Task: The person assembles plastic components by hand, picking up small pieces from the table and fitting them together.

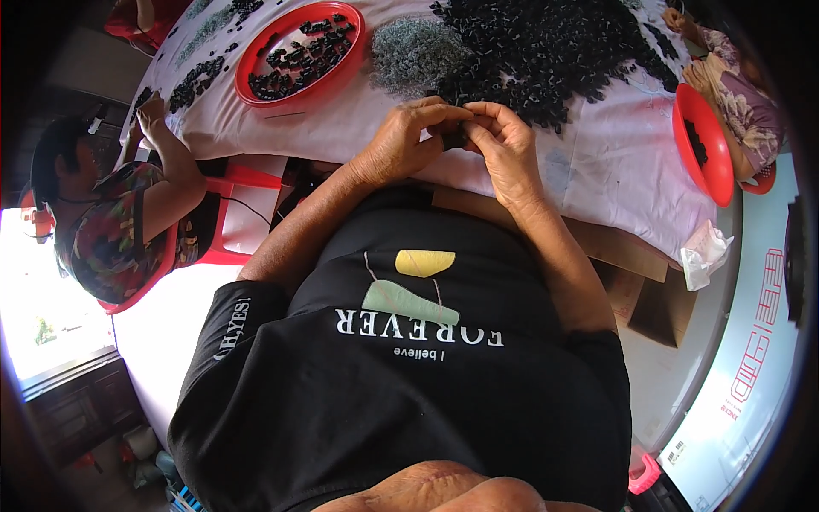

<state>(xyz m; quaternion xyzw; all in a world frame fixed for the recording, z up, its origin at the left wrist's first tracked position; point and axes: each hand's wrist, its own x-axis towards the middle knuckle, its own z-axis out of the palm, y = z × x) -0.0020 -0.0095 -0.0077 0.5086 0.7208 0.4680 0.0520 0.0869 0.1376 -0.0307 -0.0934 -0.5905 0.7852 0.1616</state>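
At the near edge of the cloth-covered table, my left hand (408, 141) and my right hand (509, 155) meet with fingers pinched together. Between them is a small black piece (453, 139), mostly covered by the fingers; its exact kind does not show. Both hands are closed on it. Just beyond them spreads a large heap of small black pieces (546, 60). Beside that heap, to its left, lies a pile of small silvery metal bits (416, 58).
A red basin (247, 72) with black pieces stands at the far left of the table (333, 136). Another red basin (721, 162) is at the right edge, near a co-worker's arm. A person (94, 188) sits at left. A white plastic bag (706, 254) hangs at the near right corner.
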